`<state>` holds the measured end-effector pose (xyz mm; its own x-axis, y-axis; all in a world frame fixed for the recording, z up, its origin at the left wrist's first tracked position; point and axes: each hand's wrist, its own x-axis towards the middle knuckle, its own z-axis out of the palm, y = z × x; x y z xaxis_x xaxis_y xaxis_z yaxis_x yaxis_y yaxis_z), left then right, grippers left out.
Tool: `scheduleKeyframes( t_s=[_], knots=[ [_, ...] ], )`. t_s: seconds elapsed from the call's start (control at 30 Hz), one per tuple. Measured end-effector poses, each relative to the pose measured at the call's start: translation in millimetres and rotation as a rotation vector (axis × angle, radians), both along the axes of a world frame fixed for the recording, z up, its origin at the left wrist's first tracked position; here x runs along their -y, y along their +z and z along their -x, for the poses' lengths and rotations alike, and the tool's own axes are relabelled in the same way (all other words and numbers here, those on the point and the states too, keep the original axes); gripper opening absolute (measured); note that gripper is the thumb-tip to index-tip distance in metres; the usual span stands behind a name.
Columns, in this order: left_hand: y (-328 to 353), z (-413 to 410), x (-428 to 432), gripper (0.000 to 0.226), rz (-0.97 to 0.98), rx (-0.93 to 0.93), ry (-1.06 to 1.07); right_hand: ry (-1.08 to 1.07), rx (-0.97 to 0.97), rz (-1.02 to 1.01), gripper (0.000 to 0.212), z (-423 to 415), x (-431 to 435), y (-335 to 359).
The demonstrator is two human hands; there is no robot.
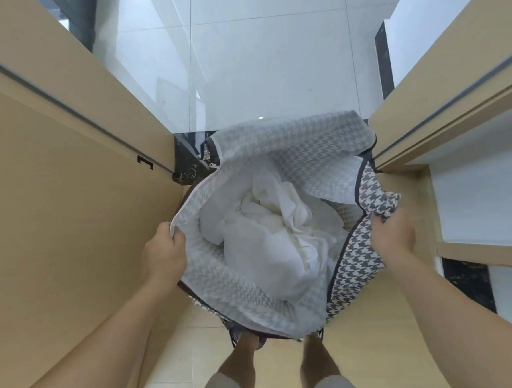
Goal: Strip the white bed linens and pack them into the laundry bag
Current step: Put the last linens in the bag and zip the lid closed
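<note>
Our left hand (164, 252) grips the near-left rim of the laundry bag (223, 272) and our right hand (393, 237) bunches the opposite rim, fingers curled on cloth, holding the mouth wide. White linens (268, 231) lie crumpled inside the bag, down at the floor (271, 59) between two door frames (439, 101). We judge it best to draw both rims up evenly so nothing spills.

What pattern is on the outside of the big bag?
Grey-and-white houndstooth on the laundry bag, clearest in the head view beside the right hand.
</note>
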<state>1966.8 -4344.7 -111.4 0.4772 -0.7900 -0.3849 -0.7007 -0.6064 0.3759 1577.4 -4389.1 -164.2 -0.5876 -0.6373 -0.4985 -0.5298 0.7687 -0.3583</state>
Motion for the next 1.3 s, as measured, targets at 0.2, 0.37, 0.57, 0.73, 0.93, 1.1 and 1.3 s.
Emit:
scheduleKeyframes(
  t_s=[0.2, 0.37, 0.57, 0.73, 0.93, 1.1, 1.3],
  knots=[
    [75.9, -30.1, 76.5, 0.039, 0.085, 0.013, -0.110, 0.089, 0.122, 0.272, 0.008, -28.3, 1.3, 79.3],
    [129.9, -83.1, 82.1, 0.040, 0.061, 0.104, -0.245, 0.154, 0.061, 0.350, 0.023, -23.1, -4.9, 159.4],
    [94.6, -93.3, 73.1, 0.021, -0.105, 0.088, -0.309, 0.296, -0.032, 0.122, 0.009, -43.3, 17.3, 129.3],
    [50.3, -81.2, 61.2, 0.017, -0.318, 0.127, -0.251, 0.493, 0.074, -0.273, 0.025, -38.5, 20.7, 77.1],
    [45.2, -64.6, 97.5, 0.080, -0.300, 0.087, -0.117, 0.598, -0.181, -0.118, 0.090, -29.2, 77.6, 80.7],
    [20.6, -63.1, 157.2, 0.066, -0.168, -0.060, 0.093, 0.481, 0.216, -0.056, 0.081, -40.4, 156.9, 49.6],
    [-8.4, -76.2, 202.0, 0.052, -0.057, -0.458, 0.514, -0.182, 0.691, 0.053, 0.068, -48.6, 237.8, -3.7]
  ],
)
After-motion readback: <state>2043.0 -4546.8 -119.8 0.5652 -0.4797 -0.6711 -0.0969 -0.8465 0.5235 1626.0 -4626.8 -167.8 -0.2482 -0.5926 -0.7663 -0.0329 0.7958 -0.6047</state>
